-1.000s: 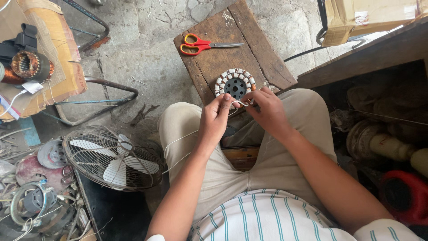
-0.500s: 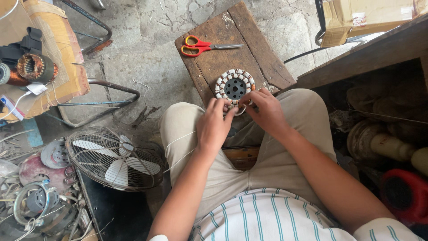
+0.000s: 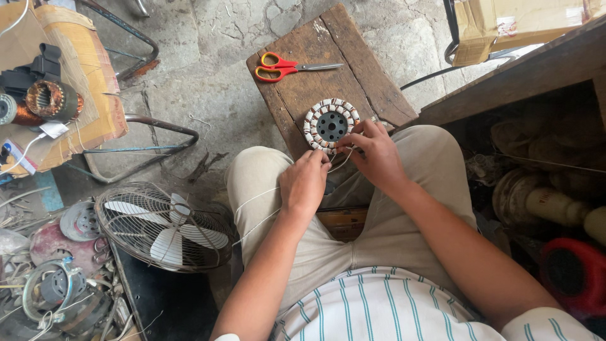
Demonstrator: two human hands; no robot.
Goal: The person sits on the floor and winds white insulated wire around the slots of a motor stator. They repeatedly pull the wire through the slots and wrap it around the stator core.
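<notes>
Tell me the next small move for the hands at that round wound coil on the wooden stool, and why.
Probably draw the white string snug with the left hand while the right hand steadies the coil. Both hands' fingertips meet at the coil's near edge, and the string trails loose from there over the left knee, so slack looks left to take up.

We cannot see the fingertips of our right hand [image 3: 377, 156] behind the coil ring [image 3: 331, 125]; at three o'clock, the red drum [image 3: 577, 275] is cut off.
</notes>
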